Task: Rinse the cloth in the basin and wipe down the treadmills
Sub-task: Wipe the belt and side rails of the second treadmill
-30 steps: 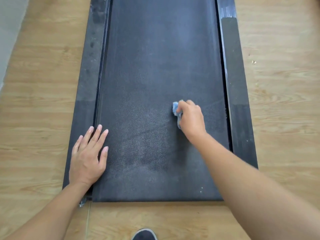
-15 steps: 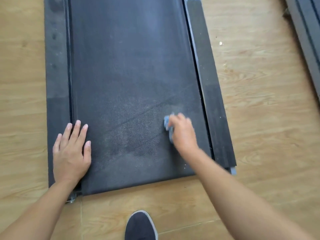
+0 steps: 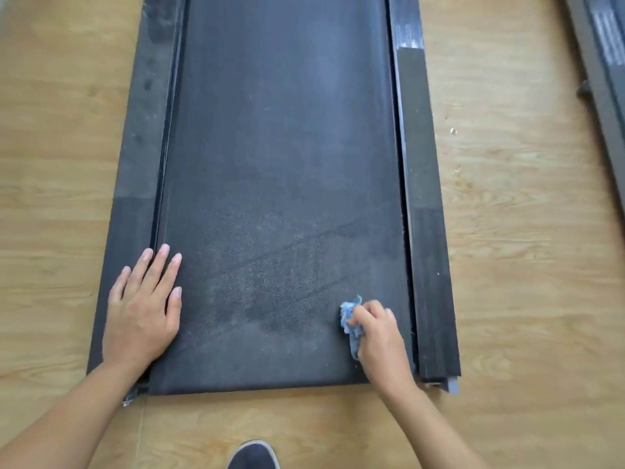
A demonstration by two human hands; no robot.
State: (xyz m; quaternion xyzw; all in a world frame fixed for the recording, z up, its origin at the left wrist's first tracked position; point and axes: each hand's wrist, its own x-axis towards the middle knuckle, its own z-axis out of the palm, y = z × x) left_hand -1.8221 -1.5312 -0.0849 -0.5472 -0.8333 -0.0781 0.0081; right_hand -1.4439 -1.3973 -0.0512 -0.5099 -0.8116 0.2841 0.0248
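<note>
**Drawn toward the near right corner: right hand point(image 3: 378, 333) and cloth point(image 3: 350, 316)**

Since one second ago: pulled back from mid-belt to just beside the right rail point(image 3: 429, 265), close to the near end. Left hand point(image 3: 142, 313) kept where it was.

Floor point(image 3: 524, 231): pale wood planks.

Treadmill point(image 3: 287, 130): laid flat on the floor, running away from the viewer. Belt point(image 3: 257, 286) dusty grey near the end, crossed by slanting wipe streaks, more even farther up.

Second treadmill point(image 3: 605, 62): only an edge shown at top right, well apart.

Left hand: spread flat with fingers straight, holding nothing, pressed across the seam between left rail point(image 3: 135, 164) and belt.

Right hand: curled round the cloth, knuckles up, pressing it onto the belt.

Shoe point(image 3: 253, 456): toe only, at the bottom edge, off the treadmill.

Cloth: small blue wad, mostly hidden under the fingers, one tuft showing on the left.

Crumbs point(image 3: 453, 131): a few specks on the floor right of the treadmill.

Basin: not in view.

Risks, as judged:
- Dust swept off the end onto the floor, given strokes toward that edge.
- Unwiped bands left between passes, given so small a wad on so wide a belt.
- Cloth snagged in the slot beside the right rail, given how close it lies.
- Belt slid under the bracing left hand if leaned on hard.
- Grime smeared rather than lifted unless rinsed soon.
</note>
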